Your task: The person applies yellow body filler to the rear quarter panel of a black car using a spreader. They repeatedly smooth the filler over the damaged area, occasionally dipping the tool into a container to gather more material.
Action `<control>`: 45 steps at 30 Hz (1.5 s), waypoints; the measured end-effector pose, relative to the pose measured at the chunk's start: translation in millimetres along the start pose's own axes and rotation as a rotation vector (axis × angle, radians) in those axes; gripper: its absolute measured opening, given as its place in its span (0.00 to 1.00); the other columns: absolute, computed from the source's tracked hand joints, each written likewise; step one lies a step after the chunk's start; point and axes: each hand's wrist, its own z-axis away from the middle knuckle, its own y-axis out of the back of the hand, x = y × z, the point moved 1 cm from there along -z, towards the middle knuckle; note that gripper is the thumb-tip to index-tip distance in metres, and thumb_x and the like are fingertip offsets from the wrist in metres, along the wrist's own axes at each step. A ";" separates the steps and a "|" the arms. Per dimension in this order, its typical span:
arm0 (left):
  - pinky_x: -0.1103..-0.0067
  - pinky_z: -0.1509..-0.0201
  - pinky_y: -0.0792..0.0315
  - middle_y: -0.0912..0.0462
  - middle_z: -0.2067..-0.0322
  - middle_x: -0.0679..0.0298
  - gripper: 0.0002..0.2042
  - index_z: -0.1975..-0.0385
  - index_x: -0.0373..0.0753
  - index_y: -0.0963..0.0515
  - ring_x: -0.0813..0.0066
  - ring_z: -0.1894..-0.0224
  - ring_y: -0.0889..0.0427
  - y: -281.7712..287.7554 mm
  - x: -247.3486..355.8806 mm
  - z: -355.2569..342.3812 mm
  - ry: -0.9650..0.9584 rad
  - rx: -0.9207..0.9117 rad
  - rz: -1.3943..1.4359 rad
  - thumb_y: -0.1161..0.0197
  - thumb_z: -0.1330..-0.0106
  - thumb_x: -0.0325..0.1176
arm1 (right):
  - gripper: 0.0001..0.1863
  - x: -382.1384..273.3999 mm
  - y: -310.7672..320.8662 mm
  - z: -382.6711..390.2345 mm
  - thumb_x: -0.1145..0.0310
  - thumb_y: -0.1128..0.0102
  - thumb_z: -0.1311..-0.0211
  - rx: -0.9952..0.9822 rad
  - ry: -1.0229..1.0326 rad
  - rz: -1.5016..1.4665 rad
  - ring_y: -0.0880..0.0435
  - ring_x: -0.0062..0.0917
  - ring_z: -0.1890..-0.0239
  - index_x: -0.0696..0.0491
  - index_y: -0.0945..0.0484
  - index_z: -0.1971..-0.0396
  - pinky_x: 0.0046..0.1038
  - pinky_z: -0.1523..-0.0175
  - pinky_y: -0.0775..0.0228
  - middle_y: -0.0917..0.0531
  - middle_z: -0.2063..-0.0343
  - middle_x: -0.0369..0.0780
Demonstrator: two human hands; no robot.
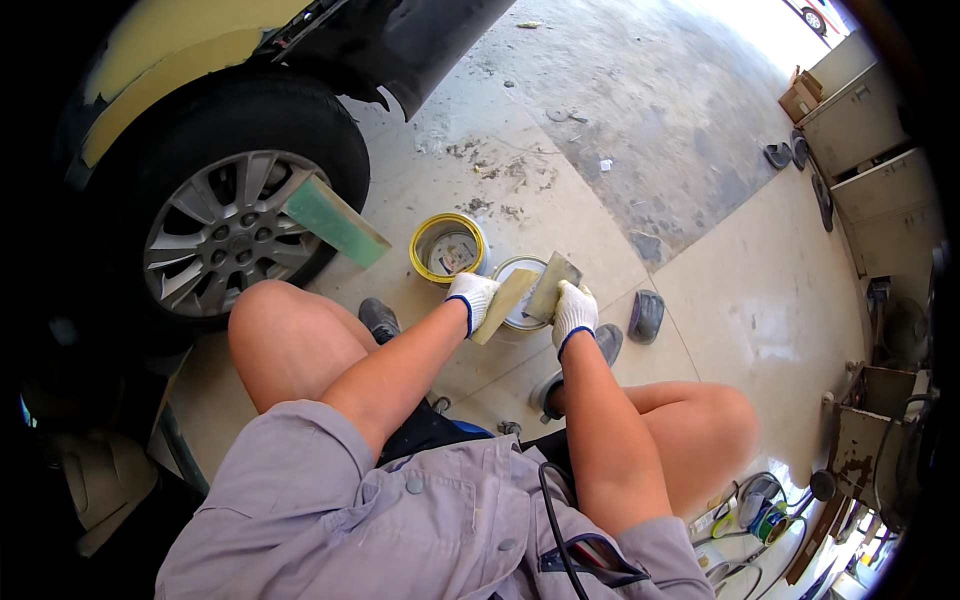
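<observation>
My left hand in a white knit glove grips a pale beige flat spreader, held tilted over a white round can. My right hand, gloved the same way, is closed on a grey-olive flat spreader over the right of that can. The two spreaders are close together. Left of the white can stands an open can with a yellow rim. A green flat board leans in front of the car wheel's silver rim.
A car with a yellow-primed panel and black tyre is at upper left. A grey shoe-like object lies right of the cans, slippers farther back. Cabinets, a rusty metal box and hoses line the right side.
</observation>
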 end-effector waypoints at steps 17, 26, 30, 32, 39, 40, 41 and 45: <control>0.60 0.46 0.23 0.12 0.57 0.50 0.35 0.58 0.39 0.14 0.49 0.52 0.14 19.0 17.8 38.6 -0.002 0.419 -0.383 0.52 0.28 0.70 | 0.12 -4.7 23.5 -21.9 0.65 0.39 0.30 -0.024 -0.049 -0.265 0.15 0.32 0.62 0.55 0.22 0.52 0.40 0.58 0.16 0.17 0.60 0.40; 0.58 0.48 0.22 0.11 0.58 0.46 0.38 0.58 0.35 0.13 0.47 0.53 0.13 48.7 -0.3 3.7 0.087 0.634 -0.276 0.50 0.29 0.71 | 0.13 0.2 19.8 -26.4 0.65 0.37 0.31 -0.021 -0.049 -0.184 0.16 0.29 0.65 0.55 0.23 0.52 0.35 0.62 0.17 0.18 0.60 0.40; 0.55 0.46 0.22 0.11 0.53 0.50 0.40 0.53 0.41 0.13 0.46 0.49 0.14 46.2 -0.3 2.6 0.132 0.580 -0.405 0.55 0.30 0.75 | 0.13 -4.0 15.4 -17.2 0.69 0.40 0.31 0.020 -0.085 -0.245 0.18 0.27 0.64 0.55 0.20 0.49 0.33 0.55 0.23 0.17 0.61 0.37; 0.55 0.46 0.22 0.11 0.53 0.50 0.40 0.53 0.42 0.13 0.46 0.49 0.14 45.9 0.8 4.1 0.132 0.571 -0.413 0.56 0.31 0.75 | 0.14 0.0 17.3 -26.6 0.68 0.40 0.31 0.004 -0.077 -0.195 0.18 0.27 0.66 0.55 0.20 0.49 0.33 0.58 0.23 0.17 0.63 0.37; 0.57 0.47 0.21 0.12 0.52 0.51 0.38 0.55 0.42 0.13 0.48 0.49 0.13 38.7 7.3 13.8 0.124 0.550 -0.449 0.53 0.31 0.74 | 0.12 3.6 16.8 -25.3 0.67 0.39 0.32 -0.006 -0.073 -0.228 0.17 0.27 0.67 0.53 0.20 0.51 0.33 0.60 0.21 0.17 0.65 0.36; 0.57 0.47 0.21 0.12 0.52 0.51 0.38 0.56 0.42 0.13 0.48 0.49 0.13 38.2 8.6 14.9 0.123 0.559 -0.454 0.53 0.31 0.74 | 0.12 0.3 15.4 -24.5 0.67 0.39 0.32 -0.001 -0.076 -0.218 0.17 0.27 0.67 0.53 0.21 0.51 0.33 0.60 0.21 0.17 0.65 0.36; 0.56 0.48 0.21 0.12 0.53 0.51 0.37 0.56 0.42 0.13 0.48 0.49 0.13 36.4 8.5 18.6 0.125 0.558 -0.417 0.52 0.31 0.74 | 0.11 -1.5 17.0 -20.8 0.67 0.39 0.31 0.009 -0.084 -0.206 0.17 0.27 0.67 0.53 0.21 0.52 0.33 0.60 0.21 0.17 0.64 0.36; 0.55 0.47 0.22 0.12 0.53 0.50 0.36 0.55 0.43 0.14 0.47 0.50 0.14 45.1 7.0 16.1 0.091 0.554 -0.436 0.51 0.31 0.73 | 0.09 -4.4 12.0 -15.5 0.68 0.40 0.31 0.013 -0.075 -0.206 0.17 0.29 0.67 0.53 0.22 0.55 0.34 0.63 0.20 0.18 0.63 0.38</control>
